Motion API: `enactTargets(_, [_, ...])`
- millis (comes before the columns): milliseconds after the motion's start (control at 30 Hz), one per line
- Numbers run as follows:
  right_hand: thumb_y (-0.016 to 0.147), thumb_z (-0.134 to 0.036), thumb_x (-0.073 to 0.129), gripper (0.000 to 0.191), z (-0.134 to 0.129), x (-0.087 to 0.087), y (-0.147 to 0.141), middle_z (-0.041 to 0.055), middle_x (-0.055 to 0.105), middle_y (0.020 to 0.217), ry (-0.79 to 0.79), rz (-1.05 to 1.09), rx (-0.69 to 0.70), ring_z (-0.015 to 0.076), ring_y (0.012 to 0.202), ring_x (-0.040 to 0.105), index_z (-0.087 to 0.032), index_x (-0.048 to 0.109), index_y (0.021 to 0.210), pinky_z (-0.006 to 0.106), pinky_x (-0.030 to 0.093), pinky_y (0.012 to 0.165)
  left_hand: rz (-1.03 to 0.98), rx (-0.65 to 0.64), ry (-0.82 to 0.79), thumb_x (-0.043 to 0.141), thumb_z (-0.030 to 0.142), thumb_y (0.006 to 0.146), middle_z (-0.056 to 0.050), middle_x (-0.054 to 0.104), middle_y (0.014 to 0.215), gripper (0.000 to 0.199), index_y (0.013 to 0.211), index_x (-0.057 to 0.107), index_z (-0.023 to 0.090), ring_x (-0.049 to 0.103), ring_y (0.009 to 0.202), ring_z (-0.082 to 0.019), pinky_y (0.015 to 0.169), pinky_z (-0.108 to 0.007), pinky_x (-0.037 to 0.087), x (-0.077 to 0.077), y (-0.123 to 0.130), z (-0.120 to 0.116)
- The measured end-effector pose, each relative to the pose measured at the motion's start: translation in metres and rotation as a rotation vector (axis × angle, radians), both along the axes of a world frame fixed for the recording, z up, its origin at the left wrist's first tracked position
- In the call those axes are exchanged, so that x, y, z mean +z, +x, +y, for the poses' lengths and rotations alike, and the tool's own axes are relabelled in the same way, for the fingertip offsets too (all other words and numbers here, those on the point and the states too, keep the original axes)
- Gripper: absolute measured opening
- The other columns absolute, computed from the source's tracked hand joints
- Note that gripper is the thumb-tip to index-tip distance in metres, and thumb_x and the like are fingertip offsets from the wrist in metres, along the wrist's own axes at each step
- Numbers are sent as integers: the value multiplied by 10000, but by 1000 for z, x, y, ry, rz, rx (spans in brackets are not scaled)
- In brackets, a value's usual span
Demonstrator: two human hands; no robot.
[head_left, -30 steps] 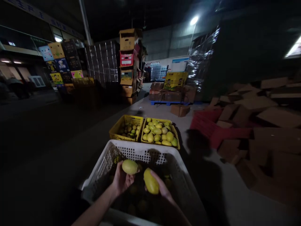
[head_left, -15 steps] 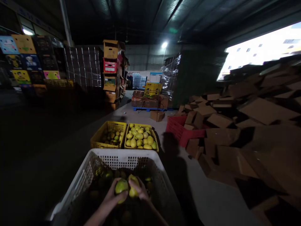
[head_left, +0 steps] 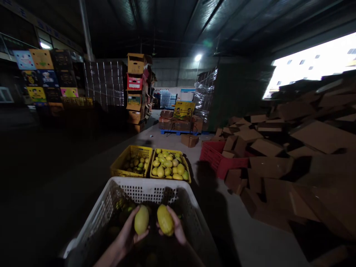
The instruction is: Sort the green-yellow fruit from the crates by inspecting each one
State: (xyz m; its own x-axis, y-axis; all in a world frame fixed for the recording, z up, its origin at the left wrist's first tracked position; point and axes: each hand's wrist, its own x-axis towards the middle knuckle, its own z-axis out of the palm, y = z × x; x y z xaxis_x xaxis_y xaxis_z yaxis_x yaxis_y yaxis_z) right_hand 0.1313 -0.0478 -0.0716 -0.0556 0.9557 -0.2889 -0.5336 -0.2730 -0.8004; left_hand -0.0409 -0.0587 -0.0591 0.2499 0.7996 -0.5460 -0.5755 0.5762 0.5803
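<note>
The left hand (head_left: pixel 126 233) has its fingers closed around a pale yellow fruit (head_left: pixel 141 220), gripping it along its left side and near its lower end. The right hand (head_left: pixel 179 230) has its fingers clamped on a yellow fruit (head_left: pixel 166 220), with the thumb side along its right edge and fingertips showing at the lower left. Both fruits stand roughly on end, side by side with a gap between them, above the inside of a white crate (head_left: pixel 151 181) with perforated walls. More fruit lies in that crate, much of it lost in shadow; a few yellow-green pieces (head_left: pixel 126 207) show near its far left corner.

Just beyond the far wall of the white crate, two yellow crates sit side by side on the floor (head_left: pixel 164 141). The left yellow crate (head_left: pixel 124 173) holds darker green and yellow fruit lying low inside, while the right yellow crate (head_left: pixel 151 174) is filled near its rim with bright yellow ones. To the right stands a red crate (head_left: pixel 210 155), next to a heap of brown cardboard boxes (head_left: pixel 267 147). Farther off are a tall stack of cartons (head_left: pixel 135 84) and, to its right, a blue pallet (head_left: pixel 178 132) carrying boxes, among them a yellow box (head_left: pixel 184 108)
</note>
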Motion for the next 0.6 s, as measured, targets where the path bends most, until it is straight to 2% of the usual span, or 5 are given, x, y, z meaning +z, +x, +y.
enactTargets(100, [608,-615,668,435,-1,9,7,60,632,577,-103,141,98,236,547,634,-190,597,669,287,441,393,-164,42,-40,570,338,864,-117,689,729,316,1000,591,53,657,586,-166,566,-248,547,-2,-4,4])
enactTargets(233, [545,-538,754,474,-1,4,11,60,682,678,-58,146,15,246,602,652,-206,636,862,319,483,448,-249,145,-53,502,228,903,-90,697,736,267,1116,546,74,667,587,-163,548,-235,542,-3,-7,7])
enactTargets(400, [481,-492,831,781,-4,-3,11,4,659,640,-3,69,-128,189,545,626,-229,550,1161,242,434,420,-214,220,-54,596,262,853,-60,701,752,311,1125,544,121,678,622,-176,593,-276,572,7,-10,13])
enactTargets(500, [544,-546,774,738,-3,2,12,12,659,638,-24,83,-81,170,492,603,-200,541,1152,225,391,381,-256,193,-47,604,294,845,-55,684,698,281,1051,565,108,655,567,-148,549,-232,555,13,-15,15])
enactTargets(600, [578,-536,743,608,0,9,14,34,667,627,-64,87,-39,183,480,602,-180,580,1044,243,402,376,-326,105,-30,508,352,894,-81,676,693,322,1040,565,71,636,526,-146,508,-233,542,13,-20,18])
